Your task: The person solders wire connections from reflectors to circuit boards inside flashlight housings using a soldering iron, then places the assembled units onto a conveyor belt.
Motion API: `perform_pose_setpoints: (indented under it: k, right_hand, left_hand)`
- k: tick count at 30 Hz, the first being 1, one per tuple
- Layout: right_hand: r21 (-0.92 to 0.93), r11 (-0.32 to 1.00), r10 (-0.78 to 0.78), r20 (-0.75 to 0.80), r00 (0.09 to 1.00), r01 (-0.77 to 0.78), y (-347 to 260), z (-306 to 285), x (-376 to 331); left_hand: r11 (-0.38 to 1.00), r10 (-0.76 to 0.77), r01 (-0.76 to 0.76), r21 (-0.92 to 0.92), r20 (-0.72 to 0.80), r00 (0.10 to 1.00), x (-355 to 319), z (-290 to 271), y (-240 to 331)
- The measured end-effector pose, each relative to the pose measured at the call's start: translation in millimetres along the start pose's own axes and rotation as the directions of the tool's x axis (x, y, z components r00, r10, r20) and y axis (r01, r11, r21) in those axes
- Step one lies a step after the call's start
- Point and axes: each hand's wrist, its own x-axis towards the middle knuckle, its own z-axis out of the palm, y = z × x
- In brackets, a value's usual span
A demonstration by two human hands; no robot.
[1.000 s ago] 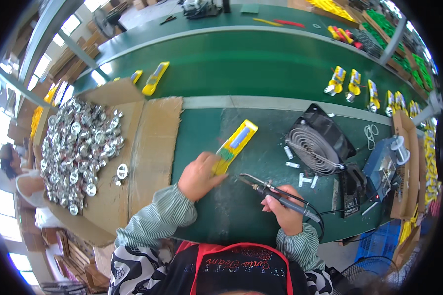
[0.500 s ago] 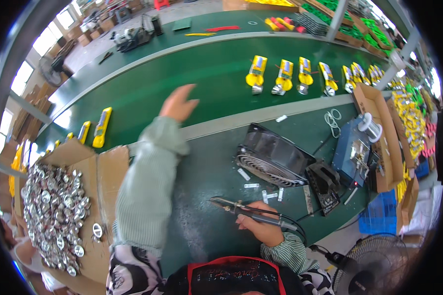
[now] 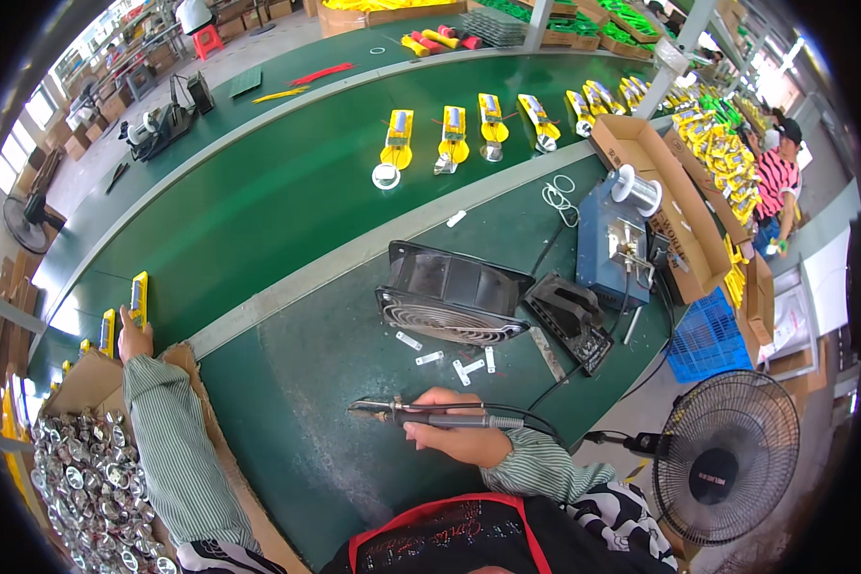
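My left hand (image 3: 136,340) reaches out to the far left of the green belt. Its fingers close round the near end of a long yellow casing (image 3: 140,292), which lies on the belt beside another yellow casing (image 3: 107,331). Over the workbench, my right hand (image 3: 457,430) grips a soldering iron (image 3: 440,418) with a dark handle and a thin tube along it. Its tip points left, above the bench top. Below my left forearm stands a cardboard box (image 3: 210,421) full of small round silvery parts (image 3: 91,488).
A black fan unit (image 3: 454,292) lies mid-bench, with small white strips (image 3: 430,358) near it. To its right are a black stand (image 3: 569,320), a blue soldering station (image 3: 614,244) and a solder spool (image 3: 636,190). Several yellow assemblies (image 3: 452,139) line the belt. A floor fan (image 3: 727,459) stands at right.
My left hand has moved left and nearer, from over the belt onto the yellow casing. My right hand still holds the soldering iron. The whole view has turned to the right.
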Motion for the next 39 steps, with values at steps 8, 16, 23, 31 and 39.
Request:
perform_pose_setpoints:
  k: [8,16,23,31,39]
  right_hand:
    - [-0.109,0.969,-0.22,0.003,0.975,0.219,6.4,5.7,-1.5]
    - [0.001,0.996,-0.093,-0.054,0.994,0.093,-12.0,16.7,-21.0]
    - [-0.045,0.991,-0.122,0.006,0.992,0.122,-11.8,31.6,-29.8]
    - [-0.035,0.99,-0.138,0.016,0.99,0.138,-12.6,30.8,-38.4]
    - [-0.042,0.99,-0.135,0.039,0.99,0.136,-12.7,32.0,-42.4]
  left_hand:
    - [0.92,0.228,-0.268,-0.286,-0.163,0.96,-186.5,-100.2,84.5]
    - [0.901,0.345,-0.323,-0.291,0.027,0.938,-380.2,-113.4,93.7]
    - [0.89,0.347,-0.349,-0.293,-0.059,0.936,-426.2,-123.6,72.0]
    - [0.965,-0.262,0.264,0.0,-0.102,0.96,-409.3,-129.8,-64.8]
    - [0.995,0.044,-0.063,-0.083,-0.217,0.975,-396.6,-85.6,-95.9]
